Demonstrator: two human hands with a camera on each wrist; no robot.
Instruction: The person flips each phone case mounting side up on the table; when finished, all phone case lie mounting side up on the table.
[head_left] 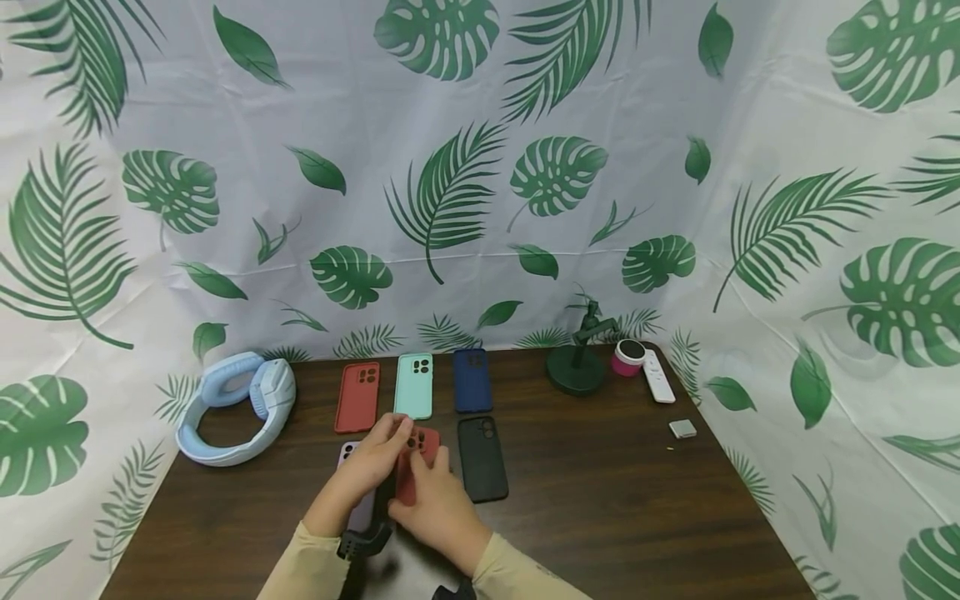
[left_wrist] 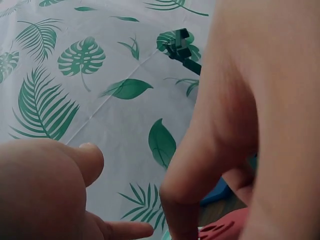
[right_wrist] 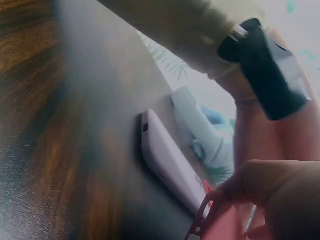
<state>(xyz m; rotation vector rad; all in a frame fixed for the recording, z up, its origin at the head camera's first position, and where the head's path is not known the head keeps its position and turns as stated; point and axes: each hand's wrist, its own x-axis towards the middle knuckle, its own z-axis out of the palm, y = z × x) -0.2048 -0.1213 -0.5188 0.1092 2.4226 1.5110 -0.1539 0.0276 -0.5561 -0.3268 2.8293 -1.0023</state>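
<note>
Both hands are on a red phone case over the front middle of the table. My left hand pinches its top end near the camera cutouts. Lower down, my right hand grips it between thumb and fingers. In the right wrist view, the red case's edge with small slots shows at the fingers. A lilac phone case lies just beyond it on the table, partly hidden by the left hand in the head view. Right of the hands lies a black phone case.
Behind lie a second red case, a mint case and a blue case. Light-blue headphones rest at left. Toward the back right stand a dark green stand, a pink jar, a white remote and a small white box.
</note>
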